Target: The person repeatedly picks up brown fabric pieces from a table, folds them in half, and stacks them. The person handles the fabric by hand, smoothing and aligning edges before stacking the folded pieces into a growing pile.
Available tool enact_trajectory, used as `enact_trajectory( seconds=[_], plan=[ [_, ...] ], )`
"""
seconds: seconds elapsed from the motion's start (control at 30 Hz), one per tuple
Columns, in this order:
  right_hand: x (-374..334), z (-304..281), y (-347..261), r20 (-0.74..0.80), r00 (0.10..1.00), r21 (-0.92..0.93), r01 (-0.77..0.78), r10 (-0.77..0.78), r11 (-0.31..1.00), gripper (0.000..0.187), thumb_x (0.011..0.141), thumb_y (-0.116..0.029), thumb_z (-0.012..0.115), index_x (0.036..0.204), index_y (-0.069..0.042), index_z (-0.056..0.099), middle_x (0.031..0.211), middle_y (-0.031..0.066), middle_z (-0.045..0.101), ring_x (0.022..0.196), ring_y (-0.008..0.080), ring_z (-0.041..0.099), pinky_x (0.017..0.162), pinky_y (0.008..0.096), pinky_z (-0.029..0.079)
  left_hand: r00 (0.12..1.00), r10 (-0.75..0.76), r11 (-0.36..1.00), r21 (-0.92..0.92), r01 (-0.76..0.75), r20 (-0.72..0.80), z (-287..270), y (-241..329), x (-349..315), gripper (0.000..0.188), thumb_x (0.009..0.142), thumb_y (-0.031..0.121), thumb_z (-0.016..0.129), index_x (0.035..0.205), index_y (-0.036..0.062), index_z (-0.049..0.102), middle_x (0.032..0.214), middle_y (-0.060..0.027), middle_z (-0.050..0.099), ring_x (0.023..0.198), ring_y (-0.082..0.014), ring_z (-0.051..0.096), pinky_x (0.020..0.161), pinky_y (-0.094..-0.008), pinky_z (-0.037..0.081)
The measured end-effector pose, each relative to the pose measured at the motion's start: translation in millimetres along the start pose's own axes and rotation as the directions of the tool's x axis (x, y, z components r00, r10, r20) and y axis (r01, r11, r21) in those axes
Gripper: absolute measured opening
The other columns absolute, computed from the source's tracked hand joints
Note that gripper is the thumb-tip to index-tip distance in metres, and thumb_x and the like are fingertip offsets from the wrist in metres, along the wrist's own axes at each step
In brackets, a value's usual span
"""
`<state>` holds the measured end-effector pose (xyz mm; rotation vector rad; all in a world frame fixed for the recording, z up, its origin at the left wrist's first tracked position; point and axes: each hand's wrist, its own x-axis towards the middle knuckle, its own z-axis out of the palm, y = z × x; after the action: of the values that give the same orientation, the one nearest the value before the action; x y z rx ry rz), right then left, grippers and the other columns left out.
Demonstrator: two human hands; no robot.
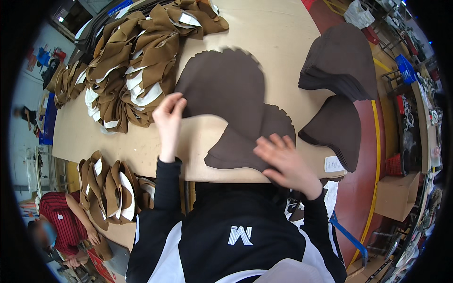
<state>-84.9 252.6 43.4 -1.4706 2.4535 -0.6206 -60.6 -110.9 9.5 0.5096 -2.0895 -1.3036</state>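
A dark brown cut panel [222,85] with a notched, curved far edge lies at the middle of the table, its outline slightly smeared. My left hand [170,113] pinches the panel's left edge between thumb and fingers. Just below it, partly covered, is a stack of similar dark brown panels [236,148], layered at its near edge. My right hand [288,162] rests flat at the right side of this stack, fingers spread and palm down, gripping nothing. The far side of the stack is hidden under the pinched panel.
Brown pieces with white strips [132,61] are heaped at the table's far left. Two stacks of dark panels [337,61] stand on the right, beside a small white label [332,164]. More brown pieces [111,188] lie at the near left, where another person [61,217] works.
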Motion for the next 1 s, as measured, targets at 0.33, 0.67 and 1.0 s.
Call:
enact_trajectory(
  seconds=[0.33, 0.67, 1.0],
  plan=[
    [35, 34, 59, 0.042, 0.999, -0.249, 0.004, 0.007, 0.969, 0.059, 0.099, -0.048, 0.056, 0.154, -0.033, 0.043, 0.165, 0.0018, 0.033, 0.151, 0.027, 0.032, 0.121, 0.0543, 0.026, 0.871, -0.064, 0.981, 0.192, -0.035, 0.487, 16, 16, -85, 0.054, 0.085, 0.017, 0.079, 0.133, 0.0005, 0.061, 0.132, -0.0144, 0.064, 0.123, -0.028, 0.059, 0.106, -0.0389, 0.045],
    [57, 20, 40, -0.138, 0.99, -0.328, -0.015, -0.032, 0.945, 0.063, 0.097, -0.045, 0.06, 0.155, -0.032, 0.041, 0.165, 0.0052, 0.032, 0.149, 0.0321, 0.034, 0.119, 0.0587, 0.028, 0.908, -0.172, 0.978, 0.175, 0.112, 0.382, 39, 53, -128, 0.04, 0.09, 0.009, 0.072, 0.129, 0.0027, 0.065, 0.107, -0.0153, 0.07, 0.101, -0.0252, 0.067, 0.092, -0.0354, 0.051],
    [2, 14, 19, -0.331, 0.933, -0.049, -0.166, 0.141, 0.985, 0.066, 0.091, -0.028, 0.071, 0.152, -0.023, 0.046, 0.164, 0.0144, 0.032, 0.145, 0.0356, 0.039, 0.115, 0.0539, 0.036, 0.944, -0.121, 0.964, -0.19, 0.185, 0.307, 22, 40, -51, 0.034, 0.099, 0.004, 0.061, 0.133, 0.0036, 0.067, 0.132, -0.0092, 0.069, 0.121, -0.0158, 0.062, 0.103, -0.029, 0.047]
  ],
)
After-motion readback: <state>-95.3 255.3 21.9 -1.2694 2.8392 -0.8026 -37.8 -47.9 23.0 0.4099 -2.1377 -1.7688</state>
